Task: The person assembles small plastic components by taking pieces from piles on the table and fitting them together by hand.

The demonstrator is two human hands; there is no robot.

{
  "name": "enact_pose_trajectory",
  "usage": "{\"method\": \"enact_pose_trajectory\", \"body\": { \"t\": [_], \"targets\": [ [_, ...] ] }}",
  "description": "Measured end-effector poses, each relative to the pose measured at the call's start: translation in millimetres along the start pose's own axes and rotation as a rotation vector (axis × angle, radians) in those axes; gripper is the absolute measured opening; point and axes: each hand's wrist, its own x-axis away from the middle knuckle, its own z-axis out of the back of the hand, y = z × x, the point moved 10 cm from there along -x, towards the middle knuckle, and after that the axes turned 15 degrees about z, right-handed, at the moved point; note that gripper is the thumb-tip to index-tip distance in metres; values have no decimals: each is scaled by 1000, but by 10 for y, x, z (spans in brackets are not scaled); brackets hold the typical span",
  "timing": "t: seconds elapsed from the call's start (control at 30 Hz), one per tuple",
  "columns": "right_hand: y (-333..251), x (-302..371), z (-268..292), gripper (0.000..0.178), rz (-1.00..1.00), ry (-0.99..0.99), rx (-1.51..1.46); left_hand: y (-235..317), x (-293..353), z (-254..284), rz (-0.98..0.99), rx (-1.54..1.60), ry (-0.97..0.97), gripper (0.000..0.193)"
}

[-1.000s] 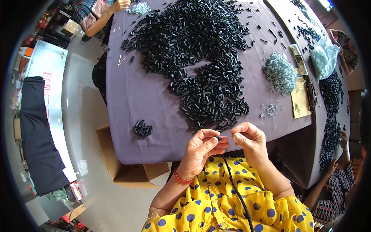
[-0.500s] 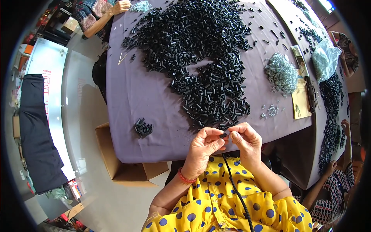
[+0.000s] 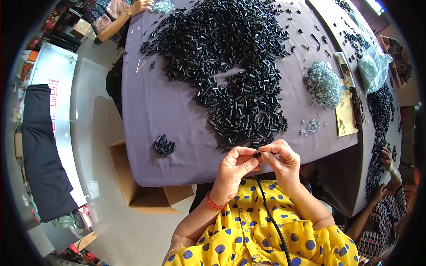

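At the table's near edge, my left hand (image 3: 235,168) pinches a small black plastic tube-shaped part (image 3: 257,154) between thumb and forefinger. My right hand (image 3: 285,163) meets it from the other side, thumb and forefinger closed at the part's right end. Whatever those right fingertips hold is too small to make out. Just beyond my hands begins a large heap of similar black parts (image 3: 235,48). To the left lies a small separate cluster of black parts (image 3: 164,146). A pile of small silvery metal pieces (image 3: 322,84) sits on the right, with several loose metal pieces (image 3: 312,127) nearer me.
A purple-grey cloth (image 3: 177,115) covers the table. An open cardboard box (image 3: 122,177) stands below its left corner. On the right are a yellow notepad (image 3: 346,114), glasses (image 3: 358,111) and a plastic bag (image 3: 375,68). Other people's hands (image 3: 141,6) work at far left and right.
My right fingertips have shifted slightly left and closed against the black part. At the right, another person's hand has moved down over the black parts there.
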Motion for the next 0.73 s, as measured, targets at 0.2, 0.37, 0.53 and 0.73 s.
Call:
{"method": "enact_pose_trajectory", "body": {
  "t": [0.2, 0.37, 0.53, 0.73],
  "targets": [
    [-106, -38, -46, 27, 73, -151, 193, -32, -12, -21, 50, 80, -31, 21],
    [-183, -51, -13, 24, 115, -87, 272, -69, -36, -20, 73, 134, -58, 21],
    [-365, -69, -113, 17, 322, -250, 567, -72, 12, -45, 80, 49, -58, 17],
    [-350, -47, -185, 19, 285, -396, 499, -185, 0, 73, 131, -17, -144, 19]
  ]
}}
